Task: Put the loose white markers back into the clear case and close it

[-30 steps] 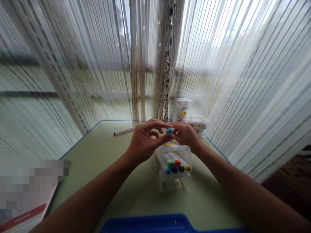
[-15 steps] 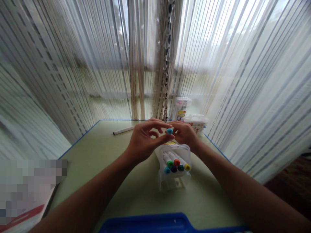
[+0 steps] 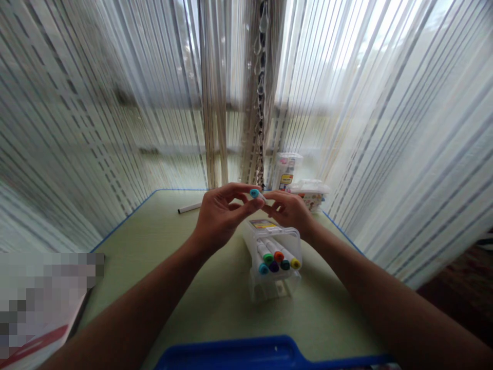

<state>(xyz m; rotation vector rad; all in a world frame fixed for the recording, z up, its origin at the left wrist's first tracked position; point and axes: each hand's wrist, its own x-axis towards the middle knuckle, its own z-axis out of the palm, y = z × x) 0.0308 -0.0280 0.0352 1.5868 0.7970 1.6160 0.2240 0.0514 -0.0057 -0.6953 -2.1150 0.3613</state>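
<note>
A white marker with a light-blue end (image 3: 254,193) is held up above the table between my two hands. My left hand (image 3: 223,210) pinches it near the blue end with thumb and forefinger. From the other side, the fingers of my right hand (image 3: 289,209) close on its white barrel. Just below lies a clear plastic case (image 3: 252,246), its open end facing me. Inside it are several white markers with coloured ends, among them a green one (image 3: 268,258), an orange one (image 3: 279,256) and a yellow one (image 3: 295,263).
A white pen with a black tip (image 3: 188,208) lies on the green table (image 3: 154,246) beyond my left hand. At the back right stand a tall clear container (image 3: 287,169) and a lidded box (image 3: 310,198). A blue tray edge (image 3: 231,352) is nearest me; string curtains hang behind.
Both hands have shifted the marker a little left and up, and it has turned so that more of its white barrel shows. The case stays where it was.
</note>
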